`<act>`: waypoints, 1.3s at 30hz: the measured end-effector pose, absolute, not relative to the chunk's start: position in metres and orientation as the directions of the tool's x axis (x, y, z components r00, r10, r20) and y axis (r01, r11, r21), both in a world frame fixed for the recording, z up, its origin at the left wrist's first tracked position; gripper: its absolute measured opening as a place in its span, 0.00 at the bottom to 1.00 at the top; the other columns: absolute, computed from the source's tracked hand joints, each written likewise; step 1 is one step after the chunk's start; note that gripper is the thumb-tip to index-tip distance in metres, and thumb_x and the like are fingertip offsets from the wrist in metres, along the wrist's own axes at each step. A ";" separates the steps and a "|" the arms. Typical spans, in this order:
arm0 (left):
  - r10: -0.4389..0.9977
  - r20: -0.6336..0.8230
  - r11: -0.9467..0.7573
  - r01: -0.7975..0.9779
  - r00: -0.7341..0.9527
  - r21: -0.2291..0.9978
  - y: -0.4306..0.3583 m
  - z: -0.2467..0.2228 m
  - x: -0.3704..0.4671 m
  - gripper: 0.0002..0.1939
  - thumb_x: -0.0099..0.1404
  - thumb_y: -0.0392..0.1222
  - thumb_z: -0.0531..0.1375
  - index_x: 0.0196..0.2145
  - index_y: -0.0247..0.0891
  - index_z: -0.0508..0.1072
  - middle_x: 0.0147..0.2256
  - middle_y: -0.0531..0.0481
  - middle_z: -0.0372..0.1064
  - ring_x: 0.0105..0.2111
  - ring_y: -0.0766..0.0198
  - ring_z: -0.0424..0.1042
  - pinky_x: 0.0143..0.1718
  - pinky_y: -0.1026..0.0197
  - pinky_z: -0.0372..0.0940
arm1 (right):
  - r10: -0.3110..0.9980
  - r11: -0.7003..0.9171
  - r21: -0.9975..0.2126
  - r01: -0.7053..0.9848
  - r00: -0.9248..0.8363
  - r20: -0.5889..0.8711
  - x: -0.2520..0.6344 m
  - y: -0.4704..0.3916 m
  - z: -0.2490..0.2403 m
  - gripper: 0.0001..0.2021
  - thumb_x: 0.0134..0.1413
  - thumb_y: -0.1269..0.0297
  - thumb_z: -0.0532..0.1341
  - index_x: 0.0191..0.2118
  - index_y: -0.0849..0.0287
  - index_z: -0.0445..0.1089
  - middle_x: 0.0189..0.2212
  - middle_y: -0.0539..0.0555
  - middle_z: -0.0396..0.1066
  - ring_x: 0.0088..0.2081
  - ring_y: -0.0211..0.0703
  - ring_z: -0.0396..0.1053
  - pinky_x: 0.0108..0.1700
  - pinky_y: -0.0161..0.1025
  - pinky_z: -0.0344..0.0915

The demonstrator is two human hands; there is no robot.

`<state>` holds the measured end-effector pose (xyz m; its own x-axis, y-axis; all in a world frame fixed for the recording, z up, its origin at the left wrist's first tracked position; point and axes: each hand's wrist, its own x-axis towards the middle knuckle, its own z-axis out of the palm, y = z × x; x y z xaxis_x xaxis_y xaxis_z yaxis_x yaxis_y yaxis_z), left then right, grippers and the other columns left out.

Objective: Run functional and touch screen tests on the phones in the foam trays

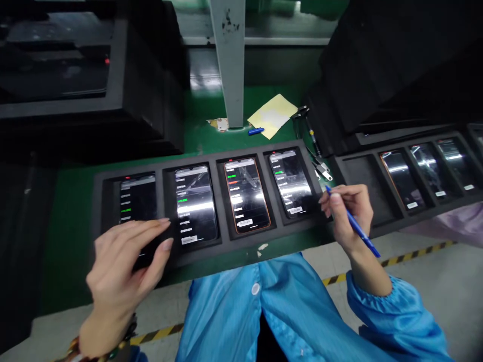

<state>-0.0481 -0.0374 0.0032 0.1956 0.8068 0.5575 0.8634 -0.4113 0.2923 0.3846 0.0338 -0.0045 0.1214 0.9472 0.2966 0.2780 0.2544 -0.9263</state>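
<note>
A black foam tray [222, 241] holds several phones with lit screens. My left hand [128, 261] hovers over the leftmost phone [138, 198], fingers apart and holding nothing, and covers its lower part. Beside it lies a black phone [196, 206], then an orange-edged phone [247, 196] with green and red text. The rightmost phone [290, 183] in this tray shows one green line. Near the tray's right end, my right hand [349, 213] is closed around a blue pen [356, 226], which slants across the palm.
A second foam tray [362, 171] with several dark phones extends right. Behind are yellow paper [273, 115], a blue cap [256, 131], cables [313, 141] and a grey post [232, 65]. Large black foam stacks [147, 100] stand at both sides. Purple fabric [460, 223] shows at the right.
</note>
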 end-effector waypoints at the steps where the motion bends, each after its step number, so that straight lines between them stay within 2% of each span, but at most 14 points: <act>1: 0.796 0.558 -0.454 0.839 0.233 0.298 -0.035 0.004 -0.039 0.18 0.63 0.32 0.72 0.51 0.39 0.81 0.44 0.42 0.85 0.42 0.51 0.82 0.54 0.46 0.72 | 0.964 0.189 -0.945 0.268 0.133 0.231 0.384 0.032 -0.002 0.12 0.71 0.54 0.69 0.42 0.52 0.67 0.29 0.48 0.76 0.22 0.37 0.70 0.20 0.34 0.63; 4: 0.779 0.525 -0.558 0.761 0.343 0.330 -0.030 0.006 -0.004 0.18 0.64 0.31 0.72 0.51 0.40 0.80 0.44 0.45 0.85 0.42 0.54 0.82 0.55 0.47 0.72 | 0.985 0.038 -0.969 0.246 0.153 0.077 0.385 0.029 0.004 0.17 0.67 0.54 0.72 0.38 0.52 0.64 0.24 0.45 0.76 0.17 0.37 0.69 0.15 0.33 0.61; 6: 0.768 0.495 -0.608 0.706 0.408 0.362 -0.027 0.009 0.020 0.17 0.66 0.31 0.71 0.52 0.40 0.80 0.46 0.46 0.85 0.43 0.55 0.82 0.56 0.47 0.71 | 0.988 -0.004 -0.963 0.270 0.152 0.039 0.388 0.027 0.006 0.18 0.64 0.55 0.74 0.35 0.52 0.64 0.22 0.45 0.76 0.16 0.38 0.69 0.15 0.33 0.61; 9: 0.733 0.482 -0.673 0.621 0.481 0.403 -0.021 0.015 0.052 0.14 0.68 0.31 0.70 0.51 0.37 0.80 0.46 0.46 0.85 0.44 0.57 0.82 0.57 0.48 0.70 | 0.987 0.017 -0.934 0.356 0.141 0.072 0.392 0.026 0.005 0.23 0.63 0.57 0.75 0.27 0.53 0.60 0.18 0.45 0.70 0.16 0.36 0.67 0.17 0.34 0.61; 12: 0.704 0.498 -0.708 0.562 0.506 0.428 -0.013 0.019 0.072 0.12 0.68 0.30 0.70 0.49 0.35 0.80 0.44 0.47 0.85 0.43 0.58 0.82 0.57 0.49 0.69 | 0.986 0.073 -0.901 0.427 0.107 0.131 0.396 0.027 0.001 0.26 0.67 0.57 0.72 0.24 0.52 0.57 0.15 0.44 0.65 0.16 0.36 0.65 0.20 0.36 0.61; 17: 0.688 0.508 -0.724 0.535 0.518 0.436 -0.005 0.019 0.082 0.12 0.67 0.29 0.70 0.48 0.35 0.80 0.43 0.48 0.85 0.42 0.59 0.82 0.57 0.50 0.69 | 0.990 0.107 -0.880 0.463 0.031 0.136 0.399 0.030 -0.003 0.25 0.69 0.60 0.69 0.24 0.53 0.56 0.16 0.44 0.64 0.18 0.36 0.62 0.25 0.39 0.62; 23: 0.716 0.509 -0.695 0.562 0.478 0.449 -0.008 0.011 0.078 0.13 0.66 0.30 0.71 0.48 0.37 0.80 0.43 0.49 0.85 0.41 0.59 0.83 0.57 0.48 0.70 | 0.994 0.055 -0.902 0.428 0.066 0.092 0.402 0.032 -0.005 0.23 0.64 0.60 0.73 0.27 0.52 0.59 0.18 0.43 0.62 0.19 0.37 0.61 0.23 0.39 0.59; 29: 0.735 0.493 -0.674 0.580 0.466 0.458 -0.009 0.009 0.077 0.12 0.66 0.29 0.71 0.46 0.37 0.79 0.42 0.49 0.85 0.41 0.59 0.82 0.58 0.47 0.70 | 0.993 0.081 -0.882 0.465 0.040 0.112 0.397 0.034 -0.002 0.25 0.68 0.58 0.70 0.25 0.53 0.55 0.17 0.44 0.61 0.19 0.35 0.58 0.25 0.39 0.59; 39: 0.744 0.486 -0.664 0.588 0.459 0.462 -0.011 0.007 0.077 0.14 0.64 0.29 0.72 0.47 0.38 0.79 0.42 0.49 0.85 0.41 0.58 0.83 0.58 0.47 0.70 | 0.993 0.086 -0.837 0.540 0.022 0.117 0.394 0.034 0.001 0.25 0.68 0.55 0.69 0.25 0.53 0.56 0.19 0.44 0.60 0.21 0.35 0.56 0.26 0.39 0.58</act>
